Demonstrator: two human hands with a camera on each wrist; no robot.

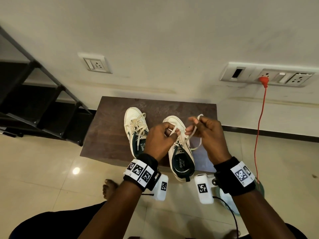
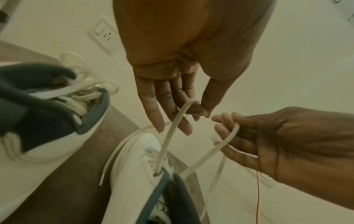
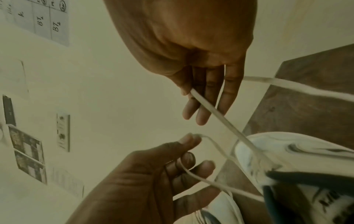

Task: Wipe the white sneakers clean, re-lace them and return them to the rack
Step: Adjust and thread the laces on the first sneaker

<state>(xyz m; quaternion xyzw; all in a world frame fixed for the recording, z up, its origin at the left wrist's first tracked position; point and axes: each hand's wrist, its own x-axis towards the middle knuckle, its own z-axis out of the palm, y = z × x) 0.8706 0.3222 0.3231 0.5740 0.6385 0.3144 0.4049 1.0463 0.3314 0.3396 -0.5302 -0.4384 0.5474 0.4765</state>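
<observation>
Black rack (image 1: 34, 100) against the wall, well to the left of the worktop (image 1: 107, 128). Brown worktop carrying both white sneakers: left sneaker (image 1: 136, 130) on it with laces loose and untied, right sneaker (image 1: 181, 152) just beside it, heel poking over the near edge. Above that right sneaker, both hands raised and close together, apparently mid-knot. Left hand (image 1: 158, 140) with fingers (image 2: 159, 115) partly curled, thumb and forefinger pinching one lace end (image 2: 172, 128) that runs down into a top eyelet. Right hand (image 1: 208, 135) likewise half-closed, pinching the other lace end (image 3: 216, 112), with a loop showing above the fingertips in the head view. Lace slack, not yet crossed tight. Likely trouble from here: a loop slipping from a light pinch and the bow falling apart; a hard upward tug dragging the overhanging sneaker off the worktop edge; uneven pull leaving one tail too short to tie.
</observation>
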